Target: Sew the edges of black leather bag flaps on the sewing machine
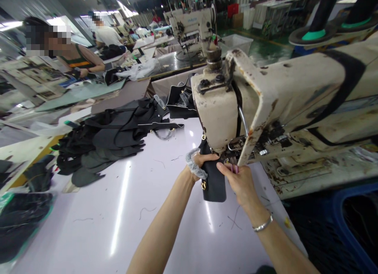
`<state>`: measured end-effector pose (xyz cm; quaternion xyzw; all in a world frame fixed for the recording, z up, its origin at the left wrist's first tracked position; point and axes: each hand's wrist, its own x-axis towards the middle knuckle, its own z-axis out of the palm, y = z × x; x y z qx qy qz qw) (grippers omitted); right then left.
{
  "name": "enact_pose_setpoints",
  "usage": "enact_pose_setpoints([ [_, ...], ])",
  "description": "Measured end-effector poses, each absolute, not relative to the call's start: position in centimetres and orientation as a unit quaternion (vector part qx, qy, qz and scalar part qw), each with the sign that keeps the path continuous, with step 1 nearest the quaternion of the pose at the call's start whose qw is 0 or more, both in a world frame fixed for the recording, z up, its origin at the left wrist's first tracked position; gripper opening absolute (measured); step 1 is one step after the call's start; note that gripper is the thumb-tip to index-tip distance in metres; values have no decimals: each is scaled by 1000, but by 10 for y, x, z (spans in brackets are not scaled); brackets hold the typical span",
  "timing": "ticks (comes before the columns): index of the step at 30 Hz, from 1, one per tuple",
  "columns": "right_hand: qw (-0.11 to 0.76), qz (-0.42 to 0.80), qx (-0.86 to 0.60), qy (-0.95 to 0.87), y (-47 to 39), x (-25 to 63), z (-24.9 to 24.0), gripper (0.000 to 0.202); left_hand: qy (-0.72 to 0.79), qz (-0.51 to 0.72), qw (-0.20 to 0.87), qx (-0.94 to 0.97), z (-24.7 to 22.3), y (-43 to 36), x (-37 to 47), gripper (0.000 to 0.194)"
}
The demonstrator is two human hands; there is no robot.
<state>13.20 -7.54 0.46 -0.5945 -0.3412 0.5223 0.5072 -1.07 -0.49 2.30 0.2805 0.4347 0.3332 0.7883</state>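
Under the head of the sewing machine (217, 116) lies a black bag panel (215, 187) with gold-coloured ring fittings and a handle wrapped in clear plastic (191, 161). My left hand (202, 161) reaches through the wrapped handle and grips the panel, its fingers mostly hidden. At the panel's right edge is my right hand (238, 179), closed around a small pink tool (234, 168) that shows only in part. One finger of that hand points at the panel beside the presser foot area. The needle itself is hidden behind the machine's parts.
A heap of black cut pieces (112, 136) covers the table's (97, 234) far left. Another black bag piece (180, 102) lies behind the machine. A blue basket (336, 219) stands at the right. Two people (78, 61) work beyond. Loose threads lie scattered.
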Motion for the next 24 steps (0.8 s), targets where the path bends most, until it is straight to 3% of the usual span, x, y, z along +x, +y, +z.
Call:
enact_pose_setpoints([
  [6, 541, 578, -564, -234, -80, 132, 13, 32, 454, 329, 815, 146, 20, -30, 2, 20],
  [19, 556, 579, -546, -241, -68, 142, 12, 32, 472, 420, 763, 133, 27, -26, 11, 13],
  [24, 550, 586, -545, -237, -65, 141, 13, 29, 441, 437, 767, 162, 21, -23, 9, 24],
])
